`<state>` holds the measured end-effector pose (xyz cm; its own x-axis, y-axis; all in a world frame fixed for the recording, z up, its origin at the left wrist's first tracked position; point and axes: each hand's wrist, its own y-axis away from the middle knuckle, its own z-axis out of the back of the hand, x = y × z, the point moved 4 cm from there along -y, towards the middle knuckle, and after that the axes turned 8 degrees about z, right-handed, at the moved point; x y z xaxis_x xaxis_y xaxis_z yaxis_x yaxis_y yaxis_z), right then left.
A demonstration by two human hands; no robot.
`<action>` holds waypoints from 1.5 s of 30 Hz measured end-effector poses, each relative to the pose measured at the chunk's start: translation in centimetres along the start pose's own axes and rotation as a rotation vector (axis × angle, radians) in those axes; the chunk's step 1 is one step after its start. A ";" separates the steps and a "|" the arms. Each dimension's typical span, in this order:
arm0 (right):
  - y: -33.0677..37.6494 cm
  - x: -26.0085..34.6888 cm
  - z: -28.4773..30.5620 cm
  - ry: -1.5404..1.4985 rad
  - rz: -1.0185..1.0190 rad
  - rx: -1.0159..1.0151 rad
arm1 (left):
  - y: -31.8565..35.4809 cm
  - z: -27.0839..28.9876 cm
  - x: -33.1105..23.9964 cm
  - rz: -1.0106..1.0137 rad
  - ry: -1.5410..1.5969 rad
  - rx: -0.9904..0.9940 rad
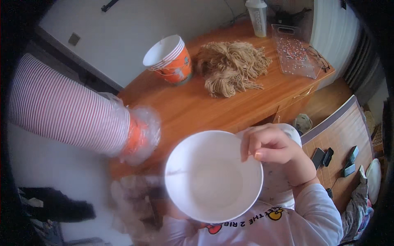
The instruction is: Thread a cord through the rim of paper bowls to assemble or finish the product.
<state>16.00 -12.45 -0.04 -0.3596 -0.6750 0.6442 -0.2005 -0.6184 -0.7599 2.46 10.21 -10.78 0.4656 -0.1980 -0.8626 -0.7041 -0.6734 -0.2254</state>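
Observation:
A white paper bucket [211, 184] is tilted in front of me, its open mouth facing up and its inside bare. My right hand [271, 145] is at the far right rim, thumb and fingers pinched together over the edge. A faint thin strand seems to run from the fingertips into the bucket, but what they grip is too small to name. A short dark line marks the left inner wall. Only a blurred bit of my left hand [173, 211] shows at the bucket's lower left; its fingers are hidden behind the bucket.
A long stack of nested paper buckets [69, 106], its end in clear plastic, leans in at left. On the wooden desk [184, 110] are orange printed buckets [176, 67] with string handles, a beige yarn heap [234, 67], a tumbler [257, 20], a clear tray [293, 53] and glasses [320, 59].

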 end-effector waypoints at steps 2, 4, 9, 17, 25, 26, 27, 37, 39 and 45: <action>0.7 -0.3 -0.6 -0.263 -0.209 -0.047 | -1.0 0.8 0.9 0.049 0.036 -0.004; 0.6 0.4 -0.8 -0.224 -0.190 -0.153 | -2.5 1.8 1.2 0.106 0.074 -0.001; 0.0 1.4 -1.2 0.071 -0.179 -0.311 | -1.1 -0.3 -3.4 -0.547 -0.086 -0.163; -0.3 0.3 -1.4 0.442 -0.105 -0.270 | 6.2 -7.6 2.0 0.595 -0.054 0.742; -0.3 -0.1 -1.6 0.439 -0.119 -0.242 | 7.1 -12.2 3.4 1.177 0.805 0.697; -0.3 -0.1 -1.6 0.439 -0.121 -0.243 | 6.8 -12.3 3.7 1.275 0.834 0.526; -0.3 -0.1 -1.6 0.425 -0.119 -0.234 | 6.7 -12.1 4.0 1.367 0.856 0.350; 0.0 -0.6 -1.3 0.458 -0.023 -0.233 | 4.5 -10.8 5.3 1.176 1.218 0.181; 0.2 -0.8 -1.3 0.448 -0.010 -0.250 | 3.9 -10.2 5.2 1.193 1.270 0.160; 0.3 -1.1 -1.4 0.470 0.046 -0.262 | 2.3 -6.3 5.8 1.056 1.403 0.154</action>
<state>15.06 -11.32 -1.14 -0.7302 -0.4090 0.5473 -0.3739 -0.4312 -0.8211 6.93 3.05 -13.45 -0.1716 -0.9277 0.3315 -0.9824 0.1863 0.0126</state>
